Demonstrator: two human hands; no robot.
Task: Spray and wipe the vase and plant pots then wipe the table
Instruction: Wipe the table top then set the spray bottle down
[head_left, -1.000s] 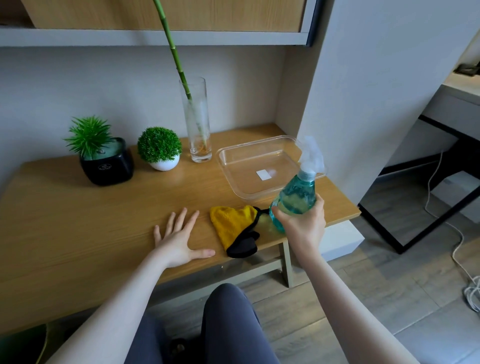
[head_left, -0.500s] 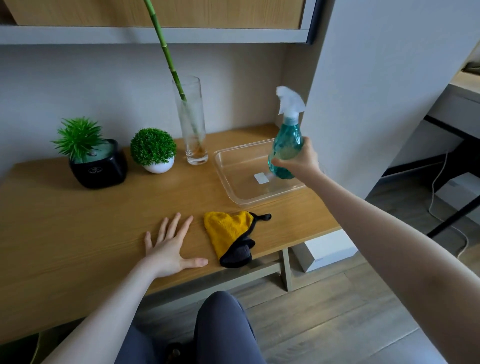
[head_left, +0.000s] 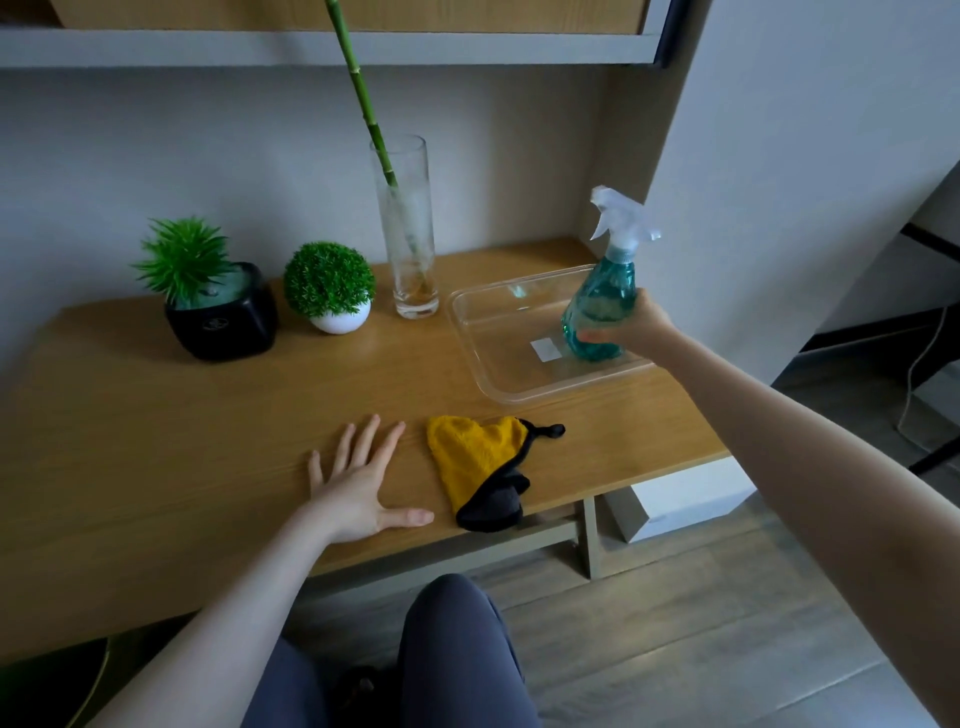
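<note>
The spray bottle (head_left: 602, 306) is gripped in the right hand (head_left: 641, 325) above the tray (head_left: 519, 384) at the bench's (head_left: 156, 441) right end, nozzle turned toward the vase (head_left: 408, 228) near the back edge, presumably for spraying, while the left hand (head_left: 361, 483) is laid flat, fingers spread, beside the cloth (head_left: 478, 457) at the front edge, the pots (head_left: 223, 322) being left of the vase.

Grey wall (head_left: 182, 150), wood-look floor (head_left: 675, 623), shelf (head_left: 311, 47) w/ wood cabinet above, dim light.

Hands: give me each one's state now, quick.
Left hand: open, flat on the table.
Right hand: holding the spray bottle.
</note>
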